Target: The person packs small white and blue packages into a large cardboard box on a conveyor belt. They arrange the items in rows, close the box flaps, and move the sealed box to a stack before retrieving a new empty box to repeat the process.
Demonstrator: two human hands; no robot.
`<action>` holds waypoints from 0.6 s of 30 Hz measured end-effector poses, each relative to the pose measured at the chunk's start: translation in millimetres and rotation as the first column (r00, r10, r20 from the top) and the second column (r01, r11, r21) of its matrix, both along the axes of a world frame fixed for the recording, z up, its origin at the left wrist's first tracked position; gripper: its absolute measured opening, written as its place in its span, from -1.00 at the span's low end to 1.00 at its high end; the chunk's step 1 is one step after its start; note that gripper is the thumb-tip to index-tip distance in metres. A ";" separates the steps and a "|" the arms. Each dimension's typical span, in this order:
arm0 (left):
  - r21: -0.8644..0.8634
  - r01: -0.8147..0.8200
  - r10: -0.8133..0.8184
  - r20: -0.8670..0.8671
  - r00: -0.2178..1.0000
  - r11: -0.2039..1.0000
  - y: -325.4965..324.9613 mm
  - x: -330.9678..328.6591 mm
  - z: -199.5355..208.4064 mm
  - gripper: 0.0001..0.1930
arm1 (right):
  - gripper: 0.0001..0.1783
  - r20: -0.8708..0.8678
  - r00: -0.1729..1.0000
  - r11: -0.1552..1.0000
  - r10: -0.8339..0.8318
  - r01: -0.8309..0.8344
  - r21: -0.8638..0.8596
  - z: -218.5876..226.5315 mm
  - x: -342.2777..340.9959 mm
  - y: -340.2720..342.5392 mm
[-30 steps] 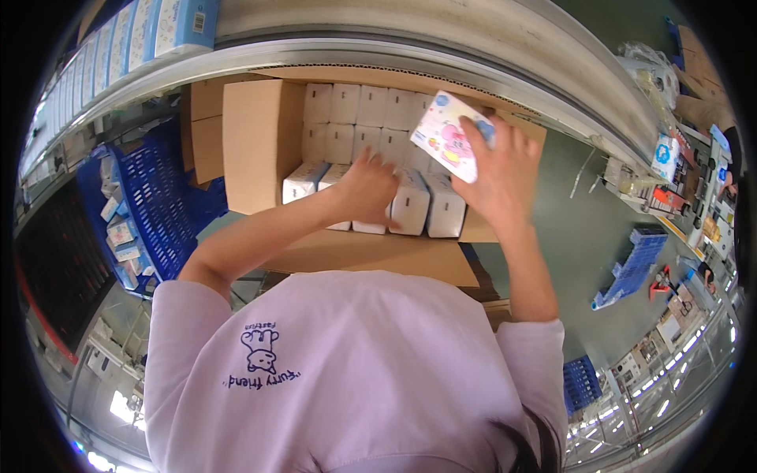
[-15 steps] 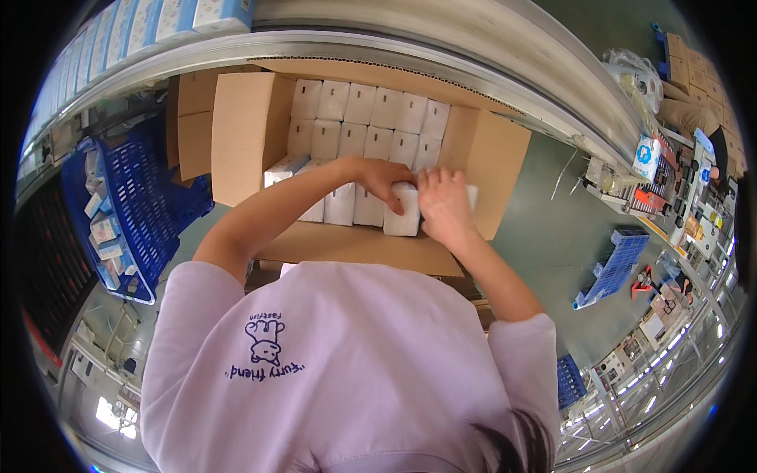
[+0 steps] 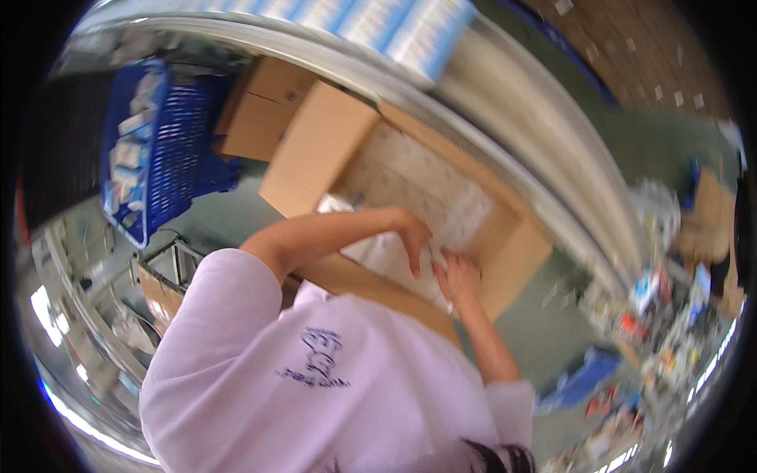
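An open cardboard box [image 3: 319, 142] sits before me, filled with rows of white wrapped packs [image 3: 410, 169], smeared by motion in this frame. My left hand [image 3: 412, 236] is over the near packs, its thumb and fingers apart and nothing between them. Close to its right, my right hand [image 3: 460, 276] rests its spread fingers at the near right end of the packs and grips none. Toward the box's left side lies a pack [image 3: 335, 205] at a different angle from the rows.
Blue-and-white packs [image 3: 426, 35] stand in a row on the metal-edged conveyor [image 3: 544, 102] beyond the box. To the left is a blue crate [image 3: 177, 142] holding more packs, beside another cardboard box [image 3: 264, 110]. A blue pallet [image 3: 582, 380] lies on the floor at right.
My view has turned, so the box now appears tilted. Both hands have come off the white pack at the near right, their fingers loosened and apart.
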State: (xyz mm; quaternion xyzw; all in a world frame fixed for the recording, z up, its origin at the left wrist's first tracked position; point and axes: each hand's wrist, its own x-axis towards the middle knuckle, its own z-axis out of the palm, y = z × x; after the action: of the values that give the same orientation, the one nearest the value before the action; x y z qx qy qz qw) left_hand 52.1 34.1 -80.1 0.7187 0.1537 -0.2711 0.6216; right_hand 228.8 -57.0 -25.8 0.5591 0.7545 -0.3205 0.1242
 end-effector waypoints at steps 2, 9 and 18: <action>0.082 -0.199 0.197 0.029 0.980 0.977 4.7 -31.7 22.2 -0.04 | -0.54 -0.203 0.979 0.988 0.020 0.012 0.153 14.3 -3.7 11.3; 0.478 -0.878 0.767 0.564 0.305 -0.003 137.9 -239.4 214.2 -0.64 | -0.72 -0.791 0.611 0.753 -0.018 0.529 0.391 113.9 -38.3 184.0; 0.922 -0.358 0.974 0.200 0.109 -0.149 265.4 -296.3 174.1 0.02 | -0.49 -0.656 0.584 0.751 -0.477 0.659 0.040 60.3 -52.9 264.2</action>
State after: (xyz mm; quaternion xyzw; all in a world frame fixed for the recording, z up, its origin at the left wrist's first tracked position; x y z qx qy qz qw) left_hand -244.3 299.5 94.0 0.5307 0.8377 0.0540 0.1172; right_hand 175.9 207.2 34.5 0.6497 0.5674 -0.3950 -0.3160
